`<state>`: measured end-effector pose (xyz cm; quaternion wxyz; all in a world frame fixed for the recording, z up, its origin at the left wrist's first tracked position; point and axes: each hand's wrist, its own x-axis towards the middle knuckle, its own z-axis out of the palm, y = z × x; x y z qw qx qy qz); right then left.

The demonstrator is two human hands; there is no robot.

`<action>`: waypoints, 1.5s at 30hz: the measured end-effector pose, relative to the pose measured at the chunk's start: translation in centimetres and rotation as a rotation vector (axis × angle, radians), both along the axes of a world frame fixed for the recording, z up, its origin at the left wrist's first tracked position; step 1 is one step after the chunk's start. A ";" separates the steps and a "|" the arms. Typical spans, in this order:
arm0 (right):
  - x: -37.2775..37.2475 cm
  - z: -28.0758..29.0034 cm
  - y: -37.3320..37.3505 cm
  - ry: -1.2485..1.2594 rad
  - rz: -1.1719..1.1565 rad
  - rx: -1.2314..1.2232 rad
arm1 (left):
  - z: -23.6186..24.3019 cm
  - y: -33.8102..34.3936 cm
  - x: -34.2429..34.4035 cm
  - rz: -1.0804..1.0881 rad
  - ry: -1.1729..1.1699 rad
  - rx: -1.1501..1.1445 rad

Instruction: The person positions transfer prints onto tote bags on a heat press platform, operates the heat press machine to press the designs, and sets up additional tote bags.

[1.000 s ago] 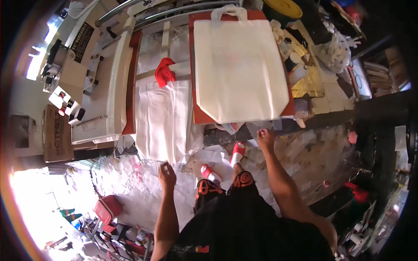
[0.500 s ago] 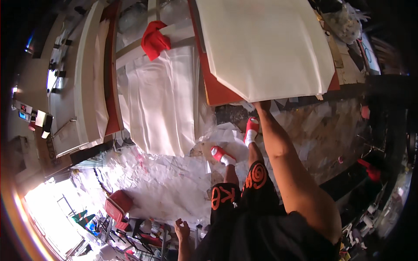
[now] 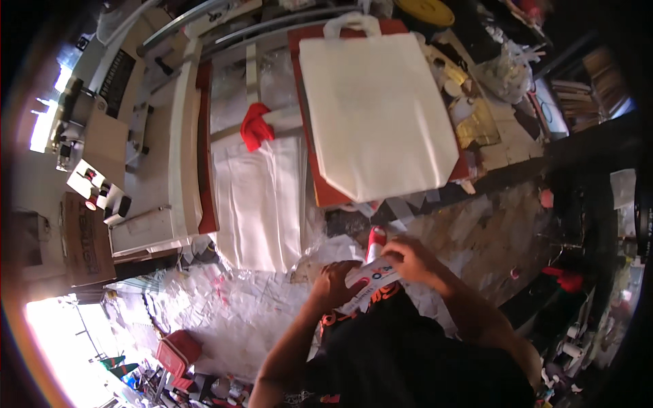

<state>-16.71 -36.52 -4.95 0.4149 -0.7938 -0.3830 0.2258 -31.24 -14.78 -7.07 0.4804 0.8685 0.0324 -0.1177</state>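
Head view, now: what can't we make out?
All head view:
Printed white sheet: partly covered by the left hand and right hand.
Red board: middle hidden under the white tote bag.
Yellow lid: cut off by the top edge.
Bright opening, lower left: detail lost to glare.

A sheet (image 3: 373, 281) lies between the left hand (image 3: 333, 284) and the right hand (image 3: 409, 260), near the middle. Beyond them, a handled bag (image 3: 377, 115) rests on a board (image 3: 326, 194), handle at the far end. Left of the board lies a fabric stack (image 3: 258, 204), with a cloth (image 3: 255, 128) at its far end. A cardboard box (image 3: 87, 238) stands far left, a bin (image 3: 178, 352) near left.
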 end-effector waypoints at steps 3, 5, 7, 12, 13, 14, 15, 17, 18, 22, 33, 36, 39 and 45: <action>6.1 5.5 -1.7 0.170 -0.300 -0.021 | 4.3 2.0 5.9 0.079 0.231 -0.188; 11.0 5.9 -2.7 0.127 -0.353 0.054 | 7.0 3.9 10.7 0.149 0.120 -0.064; 16.3 5.7 -2.1 0.051 -0.414 0.167 | 8.4 5.9 16.3 0.296 0.000 -0.070; 29.4 4.1 3.9 -0.140 -0.551 0.222 | 6.9 8.9 30.0 0.623 -0.242 0.001; 31.5 4.0 4.8 -0.141 -0.545 0.222 | 6.6 8.9 32.0 0.629 -0.242 0.000; 33.3 4.0 5.7 -0.220 -0.574 0.115 | 6.2 8.9 33.9 0.665 -0.236 0.053; 34.4 4.1 6.6 -0.296 -0.598 0.011 | 5.8 9.0 35.2 0.704 -0.229 0.109; 35.9 4.4 7.7 -0.240 -0.598 -0.063 | 4.9 9.3 37.3 0.700 -0.241 0.131; 36.6 4.5 7.9 -0.184 -0.611 -0.143 | 4.5 9.5 37.9 0.682 -0.250 0.147; 36.5 2.5 5.7 -0.525 -0.520 -0.001 | 3.8 9.3 38.3 0.678 -0.239 0.248; 28.3 1.4 2.7 -0.604 -0.246 -0.095 | 2.7 5.7 31.3 0.483 -0.531 0.599; 28.4 0.9 2.7 -0.588 -0.237 -0.077 | 2.2 5.4 31.2 0.499 -0.498 0.602; 28.5 0.4 2.7 -0.581 -0.235 -0.047 | 1.8 5.4 31.1 0.475 -0.479 0.671; 28.6 0.1 2.7 -0.582 -0.241 0.005 | 1.4 5.6 30.9 0.436 -0.497 0.655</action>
